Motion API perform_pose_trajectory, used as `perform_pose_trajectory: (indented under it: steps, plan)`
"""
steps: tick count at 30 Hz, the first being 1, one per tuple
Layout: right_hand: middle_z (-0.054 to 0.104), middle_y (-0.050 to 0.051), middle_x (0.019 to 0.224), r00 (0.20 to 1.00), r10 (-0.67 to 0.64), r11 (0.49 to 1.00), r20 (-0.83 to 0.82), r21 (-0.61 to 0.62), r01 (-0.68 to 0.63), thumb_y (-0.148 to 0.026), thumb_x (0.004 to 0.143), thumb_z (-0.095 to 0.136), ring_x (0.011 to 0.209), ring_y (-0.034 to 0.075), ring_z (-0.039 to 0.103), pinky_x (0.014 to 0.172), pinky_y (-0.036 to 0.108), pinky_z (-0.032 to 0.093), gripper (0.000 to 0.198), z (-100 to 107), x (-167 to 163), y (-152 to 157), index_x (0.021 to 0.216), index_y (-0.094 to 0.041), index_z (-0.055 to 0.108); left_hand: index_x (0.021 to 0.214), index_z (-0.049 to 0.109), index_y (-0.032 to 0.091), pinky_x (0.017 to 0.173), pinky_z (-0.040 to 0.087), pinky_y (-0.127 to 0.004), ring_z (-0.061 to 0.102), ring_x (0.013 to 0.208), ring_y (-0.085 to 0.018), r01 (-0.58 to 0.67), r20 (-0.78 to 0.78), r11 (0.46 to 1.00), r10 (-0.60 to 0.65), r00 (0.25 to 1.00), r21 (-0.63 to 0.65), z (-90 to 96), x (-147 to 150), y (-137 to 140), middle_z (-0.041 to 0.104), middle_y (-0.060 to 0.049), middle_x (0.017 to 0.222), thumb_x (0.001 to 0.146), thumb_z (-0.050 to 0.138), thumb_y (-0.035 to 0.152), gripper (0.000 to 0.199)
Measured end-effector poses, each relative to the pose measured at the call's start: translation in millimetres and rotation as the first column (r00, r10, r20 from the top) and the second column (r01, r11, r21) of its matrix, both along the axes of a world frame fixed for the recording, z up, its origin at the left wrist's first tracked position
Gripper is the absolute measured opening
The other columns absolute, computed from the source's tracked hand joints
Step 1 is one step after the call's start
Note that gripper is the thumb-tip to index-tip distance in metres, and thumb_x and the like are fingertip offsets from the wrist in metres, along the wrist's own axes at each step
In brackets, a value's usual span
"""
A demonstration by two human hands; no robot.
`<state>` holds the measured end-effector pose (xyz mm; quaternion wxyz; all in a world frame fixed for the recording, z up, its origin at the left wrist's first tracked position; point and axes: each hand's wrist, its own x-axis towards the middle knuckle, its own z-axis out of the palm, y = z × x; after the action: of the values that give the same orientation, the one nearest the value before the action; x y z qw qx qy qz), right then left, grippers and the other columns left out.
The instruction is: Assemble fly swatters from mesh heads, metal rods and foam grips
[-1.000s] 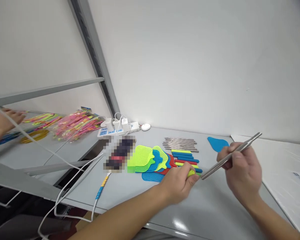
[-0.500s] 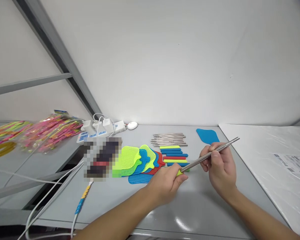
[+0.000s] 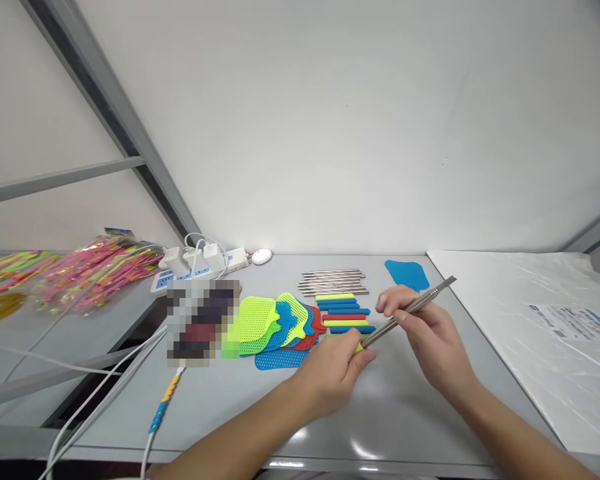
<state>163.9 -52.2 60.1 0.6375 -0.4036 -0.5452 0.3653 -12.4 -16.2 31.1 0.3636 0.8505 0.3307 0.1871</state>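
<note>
My left hand [image 3: 330,370] is wrapped round a yellow-green handle [image 3: 359,348]; just its end shows past my thumb. A telescopic metal rod [image 3: 440,288] comes out of that end and slants up to the right. My right hand [image 3: 435,343] grips the rod along its middle, between thumb and fingers. Beyond my hands lie coloured handles [image 3: 345,317] in a row, with several metal rods [image 3: 333,283] behind them. Perforated fly swatter heads [image 3: 257,319] in yellow-green, blue and red overlap to the left of my left hand.
A blue flat piece [image 3: 407,274] lies behind my right hand. White wrapped sheeting [image 3: 510,347] covers the table's right side. At the left are a blurred-out dark object [image 3: 205,327], a power strip [image 3: 180,277] with cables, a white mouse-like object [image 3: 261,257] and bagged colourful items [image 3: 100,273].
My right hand has slid down the rod, closer to my left hand, with its fingers now laid over the rod. My left hand keeps its hold on the handle.
</note>
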Motion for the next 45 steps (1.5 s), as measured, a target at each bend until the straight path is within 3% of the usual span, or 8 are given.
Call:
perform_pose_trajectory:
  steps: [4, 9, 18, 25, 29, 33, 37, 45]
  plan:
    - [0.056, 0.005, 0.091, 0.960, 0.083, 0.972, -0.267, -0.189, -0.137, -0.032, 0.092, 0.052, 0.082, 0.018, 0.053, 0.075, 0.034, 0.046, 0.017, 24.0, -7.6, -8.1, 0.091, -0.023, 0.067, 0.081, 0.043, 0.021, 0.058, 0.028, -0.027, 0.044, 0.067, -0.015, 0.001, 0.095, 0.987, 0.015, 0.995, -0.162, 4.6, 12.6, -17.9, 0.052, 0.001, 0.076, 0.099, 0.032, 0.042, 0.030]
    - [0.034, -0.005, 0.066, 0.886, 0.079, 0.973, -0.457, -0.157, -0.168, -0.036, 0.091, 0.055, 0.056, 0.010, 0.036, 0.062, 0.028, 0.042, 0.017, 40.8, -21.3, -13.0, 0.083, -0.023, 0.063, 0.085, 0.045, 0.020, 0.064, 0.034, -0.026, 0.046, 0.073, -0.015, -0.047, 0.278, 0.940, 0.147, 0.949, -0.337, -6.7, 27.8, -34.0, 0.053, 0.001, 0.079, 0.098, 0.036, 0.041, 0.027]
    - [0.032, -0.005, 0.056, 0.973, 0.171, 0.955, -0.158, -0.216, -0.203, -0.049, 0.093, 0.049, 0.054, 0.011, 0.031, 0.053, 0.027, 0.030, 0.048, 29.3, -52.1, -9.9, 0.056, -0.020, 0.038, 0.103, 0.053, 0.017, 0.086, 0.042, -0.029, 0.055, 0.096, -0.019, -0.057, 0.460, 0.894, 0.282, 0.842, -0.444, -14.0, 13.2, -45.5, 0.062, -0.005, 0.103, 0.096, 0.046, 0.036, 0.021]
    - [0.045, -0.002, 0.066, 0.934, 0.254, 0.964, 0.250, -0.142, -0.224, -0.043, 0.098, 0.042, 0.063, 0.013, 0.043, 0.059, 0.028, 0.035, 0.039, 10.0, -59.9, -18.7, 0.067, -0.020, 0.046, 0.107, 0.061, 0.015, 0.080, 0.045, -0.031, 0.060, 0.095, -0.023, -0.039, 0.349, 0.935, 0.170, 0.921, -0.353, -12.5, -9.3, -45.7, 0.067, -0.008, 0.101, 0.095, 0.042, 0.026, 0.025]
    - [0.053, -0.001, 0.079, 0.975, 0.208, 0.968, 0.074, -0.160, -0.194, -0.040, 0.091, 0.057, 0.070, 0.013, 0.052, 0.060, 0.026, 0.041, 0.019, 28.2, -57.5, -20.1, 0.099, -0.023, 0.058, 0.098, 0.064, 0.017, 0.079, 0.045, -0.031, 0.061, 0.089, -0.023, -0.091, 0.276, 0.941, 0.186, 0.943, -0.326, -14.0, -9.5, -44.6, 0.069, -0.006, 0.097, 0.095, 0.044, 0.030, 0.024]
    - [0.031, -0.008, 0.056, 0.953, 0.234, 0.946, -0.192, -0.180, -0.269, -0.048, 0.091, 0.055, 0.046, 0.008, 0.032, 0.043, 0.022, 0.030, 0.028, 39.3, -62.3, -17.4, 0.081, -0.022, 0.056, 0.098, 0.064, 0.018, 0.078, 0.043, -0.029, 0.060, 0.091, -0.021, -0.080, 0.286, 0.930, 0.191, 0.939, -0.360, -17.1, -8.1, -44.1, 0.070, -0.003, 0.098, 0.093, 0.047, 0.028, 0.020]
    - [0.025, -0.008, 0.052, 0.965, 0.239, 0.952, -0.108, -0.171, -0.255, -0.053, 0.092, 0.048, 0.045, 0.008, 0.020, 0.041, 0.023, 0.016, 0.045, 36.6, -69.1, -10.7, 0.061, -0.020, 0.047, 0.097, 0.063, 0.016, 0.070, 0.042, -0.027, 0.058, 0.081, -0.019, -0.093, 0.265, 0.942, 0.184, 0.947, -0.322, -18.4, -8.6, -43.7, 0.068, -0.003, 0.089, 0.094, 0.045, 0.028, 0.023]
    - [0.036, -0.004, 0.056, 0.984, 0.156, 0.984, 0.087, -0.101, -0.147, -0.055, 0.094, 0.042, 0.052, 0.011, 0.030, 0.050, 0.026, 0.025, 0.048, 19.5, -75.9, -5.6, 0.061, -0.021, 0.042, 0.106, 0.064, 0.015, 0.074, 0.044, -0.029, 0.057, 0.080, -0.020, -0.088, 0.291, 0.950, 0.180, 0.940, -0.300, -19.2, -9.1, -43.0, 0.068, -0.005, 0.092, 0.092, 0.044, 0.025, 0.026]
